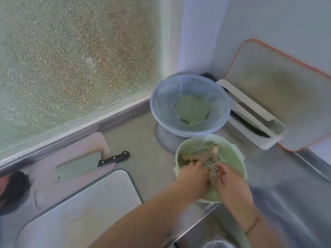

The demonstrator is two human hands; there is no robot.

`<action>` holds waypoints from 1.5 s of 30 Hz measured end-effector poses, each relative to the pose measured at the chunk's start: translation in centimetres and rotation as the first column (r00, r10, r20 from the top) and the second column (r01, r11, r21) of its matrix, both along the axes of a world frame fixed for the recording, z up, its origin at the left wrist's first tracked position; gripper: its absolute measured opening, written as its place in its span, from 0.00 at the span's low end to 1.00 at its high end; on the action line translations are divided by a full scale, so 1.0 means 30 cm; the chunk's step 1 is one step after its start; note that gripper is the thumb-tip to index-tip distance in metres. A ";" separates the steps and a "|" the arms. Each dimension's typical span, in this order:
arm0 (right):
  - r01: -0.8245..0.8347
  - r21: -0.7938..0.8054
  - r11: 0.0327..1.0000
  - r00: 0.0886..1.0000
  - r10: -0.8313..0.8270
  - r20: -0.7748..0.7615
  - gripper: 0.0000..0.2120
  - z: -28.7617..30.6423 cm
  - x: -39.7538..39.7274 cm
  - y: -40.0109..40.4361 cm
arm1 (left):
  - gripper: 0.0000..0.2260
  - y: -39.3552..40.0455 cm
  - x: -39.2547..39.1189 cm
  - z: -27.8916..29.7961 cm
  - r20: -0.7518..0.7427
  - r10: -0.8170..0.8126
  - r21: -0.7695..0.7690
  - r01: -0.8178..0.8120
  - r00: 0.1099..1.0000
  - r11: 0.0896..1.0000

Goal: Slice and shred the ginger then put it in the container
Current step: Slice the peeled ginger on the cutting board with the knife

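A pale green strainer basket (232,158) sits on the steel counter by the sink edge, with brownish ginger pieces (212,151) lying in it. Both hands reach into the basket. My left hand (192,173) has its fingers curled on ginger at the basket's left side. My right hand (231,183) is inside the basket on the right, over the slotted bottom; motion blur hides what its fingers do. A cleaver (84,164) with a black handle lies on a pink cutting board (75,149) to the left.
A blue colander (161,104) holding a green round container (192,109) stands behind the basket. A white knife rack (250,120) and an orange-rimmed board (279,90) lean at the right wall. A white board (80,203) lies front left. The sink (215,230) opens below.
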State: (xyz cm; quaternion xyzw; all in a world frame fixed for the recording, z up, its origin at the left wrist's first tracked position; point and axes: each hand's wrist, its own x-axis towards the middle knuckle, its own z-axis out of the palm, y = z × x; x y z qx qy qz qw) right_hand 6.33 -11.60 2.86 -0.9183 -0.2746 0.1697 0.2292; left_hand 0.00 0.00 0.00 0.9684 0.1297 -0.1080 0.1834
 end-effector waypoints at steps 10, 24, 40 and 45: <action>0.069 0.167 0.984 0.996 -0.076 0.036 0.14 0.021 0.046 -0.049 | 0.12 -0.014 0.070 -0.011 -0.135 -0.023 0.063 0.032 0.991 0.997; -0.381 0.512 0.770 0.924 0.344 0.169 0.14 0.116 -0.307 0.311 | 0.17 0.284 -0.893 0.061 0.452 0.332 -0.134 -0.304 0.828 0.943; -0.735 -0.209 0.646 0.632 0.763 0.138 0.21 -0.138 -0.535 0.905 | 0.25 0.247 -1.269 -0.203 0.291 0.582 -0.105 -0.580 0.759 0.808; -0.719 -0.331 0.611 0.591 0.788 0.173 0.17 -0.179 -0.546 0.944 | 0.05 0.234 -1.265 -0.213 0.498 0.588 -0.166 -0.596 0.637 0.786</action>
